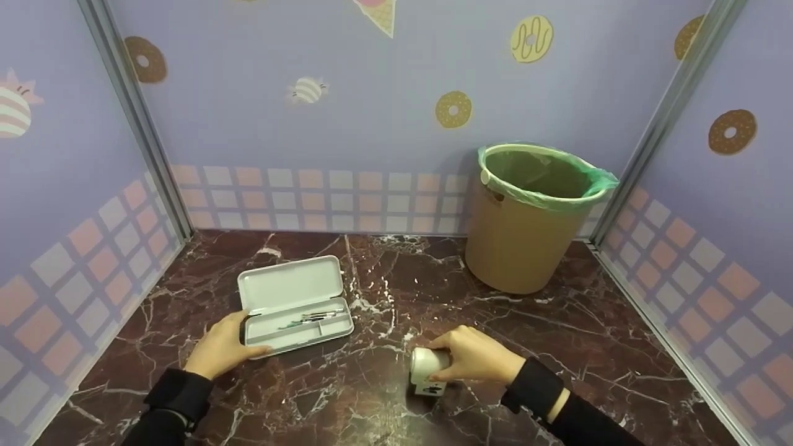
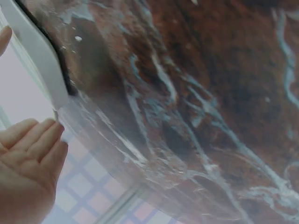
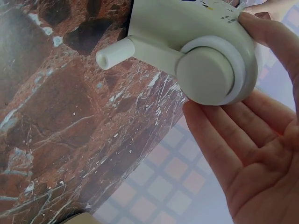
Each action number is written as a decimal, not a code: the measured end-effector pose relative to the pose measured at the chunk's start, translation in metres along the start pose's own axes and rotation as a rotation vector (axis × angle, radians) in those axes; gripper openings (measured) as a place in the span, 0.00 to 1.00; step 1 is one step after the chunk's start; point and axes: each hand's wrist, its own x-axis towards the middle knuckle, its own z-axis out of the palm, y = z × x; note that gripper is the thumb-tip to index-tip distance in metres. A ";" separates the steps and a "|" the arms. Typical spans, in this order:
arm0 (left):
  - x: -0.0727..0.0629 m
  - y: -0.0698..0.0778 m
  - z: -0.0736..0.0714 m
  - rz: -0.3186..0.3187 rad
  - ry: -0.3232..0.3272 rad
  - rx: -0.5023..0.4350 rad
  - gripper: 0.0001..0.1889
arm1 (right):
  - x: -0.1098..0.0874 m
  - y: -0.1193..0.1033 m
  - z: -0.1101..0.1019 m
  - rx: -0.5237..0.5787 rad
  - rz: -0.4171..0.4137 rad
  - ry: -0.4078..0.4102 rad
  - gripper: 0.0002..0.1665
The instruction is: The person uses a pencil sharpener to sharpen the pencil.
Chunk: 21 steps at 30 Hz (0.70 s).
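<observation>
A light grey pencil case (image 1: 288,285) lies with its lid raised, on the left part of the table. Several slim pencils or pens (image 1: 313,318) rest in its long compartment. My left hand (image 1: 220,347) holds the case by its left end, thumb at the front corner and fingers toward the hinge. Right of the case, my right hand (image 1: 480,356) grips a white pencil sharpener (image 1: 427,365) that stands on the table. In the right wrist view the sharpener's crank handle (image 3: 117,53) shows, with the thumb on one side of the body and fingers on the other.
A tan waste bin (image 1: 526,241) with a green liner stands at the back right. White specks (image 1: 385,291) are scattered over the dark marbled table (image 1: 372,409). Patterned panels (image 1: 341,124) enclose the back and both sides.
</observation>
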 end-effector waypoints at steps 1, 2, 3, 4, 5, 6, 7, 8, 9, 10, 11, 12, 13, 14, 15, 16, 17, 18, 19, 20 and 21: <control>0.000 0.003 -0.001 0.004 0.013 0.005 0.51 | 0.000 0.000 0.000 0.001 -0.003 0.004 0.20; -0.001 0.006 -0.001 0.007 0.022 0.011 0.52 | 0.000 0.001 0.000 0.005 -0.004 0.010 0.20; -0.002 0.010 -0.002 0.012 0.031 0.013 0.51 | 0.000 0.001 0.001 0.007 -0.003 0.016 0.19; -0.003 0.015 -0.002 0.019 0.038 0.008 0.51 | -0.001 0.002 0.001 0.018 -0.001 0.024 0.20; -0.003 0.020 -0.002 0.027 0.047 0.004 0.51 | -0.001 0.002 0.001 0.031 0.005 0.035 0.19; -0.004 0.026 -0.002 0.038 0.055 -0.001 0.51 | -0.001 0.003 0.001 0.045 0.012 0.047 0.19; -0.004 0.032 -0.001 0.049 0.059 -0.009 0.51 | -0.001 0.003 0.001 0.065 0.019 0.064 0.19; -0.005 0.040 0.000 0.061 0.060 -0.012 0.51 | -0.001 0.004 0.001 0.090 0.032 0.079 0.19; -0.004 0.047 0.003 0.076 0.064 -0.018 0.51 | -0.001 0.004 0.001 0.114 0.041 0.096 0.18; -0.003 0.055 0.005 0.090 0.063 -0.026 0.51 | -0.002 0.004 0.001 0.139 0.050 0.116 0.18; -0.003 0.064 0.008 0.103 0.062 -0.031 0.51 | -0.002 0.005 0.001 0.160 0.062 0.135 0.18; -0.003 0.072 0.012 0.117 0.055 -0.040 0.51 | -0.002 0.005 0.002 0.182 0.073 0.154 0.19; -0.002 0.081 0.016 0.129 0.046 -0.052 0.51 | -0.002 0.006 0.002 0.210 0.086 0.171 0.19; -0.002 0.089 0.020 0.143 0.039 -0.065 0.51 | -0.001 0.006 0.002 0.237 0.101 0.189 0.19; -0.003 0.097 0.025 0.155 0.032 -0.082 0.51 | -0.001 0.006 0.003 0.263 0.115 0.206 0.20; -0.003 0.106 0.029 0.167 0.023 -0.098 0.51 | -0.001 0.006 0.003 0.290 0.134 0.222 0.20; -0.004 0.114 0.034 0.180 0.016 -0.112 0.50 | -0.001 0.006 0.004 0.317 0.151 0.239 0.20; -0.006 0.121 0.039 0.195 0.008 -0.127 0.50 | -0.001 0.006 0.004 0.340 0.169 0.254 0.21; -0.007 0.129 0.044 0.204 -0.001 -0.141 0.50 | -0.002 0.006 0.005 0.358 0.183 0.272 0.20; -0.009 0.135 0.049 0.217 -0.007 -0.146 0.50 | -0.002 0.006 0.005 0.369 0.196 0.291 0.20; -0.010 0.142 0.054 0.232 -0.014 -0.149 0.50 | -0.002 0.006 0.005 0.378 0.212 0.310 0.20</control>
